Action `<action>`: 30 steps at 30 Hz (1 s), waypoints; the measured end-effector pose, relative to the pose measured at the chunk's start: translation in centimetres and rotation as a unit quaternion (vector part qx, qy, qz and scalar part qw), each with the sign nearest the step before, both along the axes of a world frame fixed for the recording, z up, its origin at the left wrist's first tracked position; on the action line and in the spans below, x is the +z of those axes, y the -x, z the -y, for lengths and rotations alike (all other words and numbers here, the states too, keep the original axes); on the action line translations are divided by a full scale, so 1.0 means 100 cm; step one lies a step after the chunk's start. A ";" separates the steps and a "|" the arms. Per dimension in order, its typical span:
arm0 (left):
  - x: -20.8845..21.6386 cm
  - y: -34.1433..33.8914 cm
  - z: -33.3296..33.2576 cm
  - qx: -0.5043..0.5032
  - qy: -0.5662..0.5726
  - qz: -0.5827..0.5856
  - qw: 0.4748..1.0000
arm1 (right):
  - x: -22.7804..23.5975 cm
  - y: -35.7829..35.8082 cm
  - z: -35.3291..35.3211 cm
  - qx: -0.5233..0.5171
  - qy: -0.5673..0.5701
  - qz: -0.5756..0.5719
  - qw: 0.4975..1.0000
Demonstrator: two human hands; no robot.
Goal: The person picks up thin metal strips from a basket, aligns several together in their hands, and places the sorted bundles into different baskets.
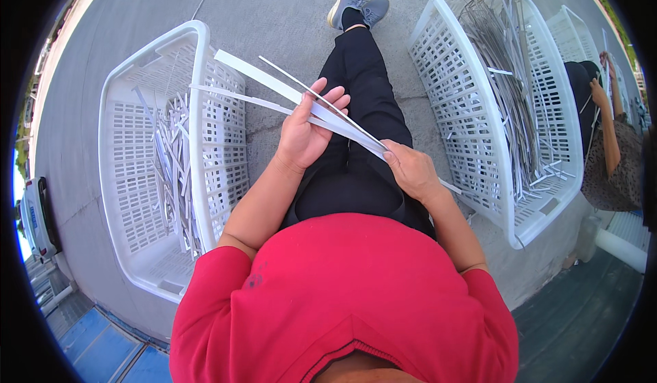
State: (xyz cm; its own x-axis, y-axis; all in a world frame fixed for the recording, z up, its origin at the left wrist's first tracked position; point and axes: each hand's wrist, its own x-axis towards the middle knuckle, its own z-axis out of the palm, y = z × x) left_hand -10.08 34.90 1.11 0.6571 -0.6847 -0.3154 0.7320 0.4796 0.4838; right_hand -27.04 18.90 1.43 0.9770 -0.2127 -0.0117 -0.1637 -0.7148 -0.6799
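Several long white flat strips (256,75) of differing widths, material uncertain, slant across my lap. My left hand (306,131) is turned palm up, with the strips running between its thumb and loosely curled fingers. Their lower right ends meet in my right hand (413,169), whose thumb presses them against its fingers. One thin strip lies over the wider ones and shows a greyish edge. Beyond the left hand, the free ends fan out, and one reaches the rim of the left basket. Beneath my right wrist, a pale strip end sticks out toward the right basket.
A white plastic basket (200,55) with loose strips stands at my left. Another basket (438,0), holding long greyish strips, stands at my right. My outstretched legs (366,75) lie between them on concrete. Another person (606,143) sits at far right beside a further basket (571,37).
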 end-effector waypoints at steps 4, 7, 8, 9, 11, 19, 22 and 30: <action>0.001 -0.005 -0.003 0.025 0.006 -0.011 1.000 | 0.008 -0.023 -0.005 0.003 0.027 -0.090 0.996; -0.010 -0.012 -0.009 0.026 0.023 -0.025 0.999 | 0.012 -0.033 -0.009 0.006 -0.002 -0.042 0.999; -0.015 -0.014 -0.010 0.036 0.036 -0.032 0.998 | 0.010 -0.035 -0.008 0.021 0.012 -0.040 0.999; -0.020 -0.015 -0.013 0.045 0.047 -0.039 0.997 | 0.010 -0.035 -0.010 0.012 0.016 -0.027 0.999; -0.014 -0.018 -0.011 0.100 0.024 -0.065 0.993 | 0.012 -0.039 -0.009 -0.004 0.028 0.004 1.000; -0.029 -0.060 -0.051 0.150 0.206 -0.032 0.966 | 0.009 -0.015 0.069 -0.241 0.089 0.126 0.958; -0.025 -0.061 -0.054 0.160 0.220 -0.043 0.962 | -0.008 0.003 0.092 -0.339 0.091 0.115 0.929; -0.021 -0.051 -0.054 0.174 0.140 -0.027 0.974 | -0.018 -0.005 0.070 -0.416 -0.436 0.124 0.788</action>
State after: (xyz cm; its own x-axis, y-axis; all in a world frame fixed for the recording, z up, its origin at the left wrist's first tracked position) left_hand -5.00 40.32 -0.96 0.8519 -0.4883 -0.1895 0.5231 0.8105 0.2636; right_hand -26.56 11.90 -0.38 0.4988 -0.7975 -0.3394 -0.1140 0.3278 -0.9378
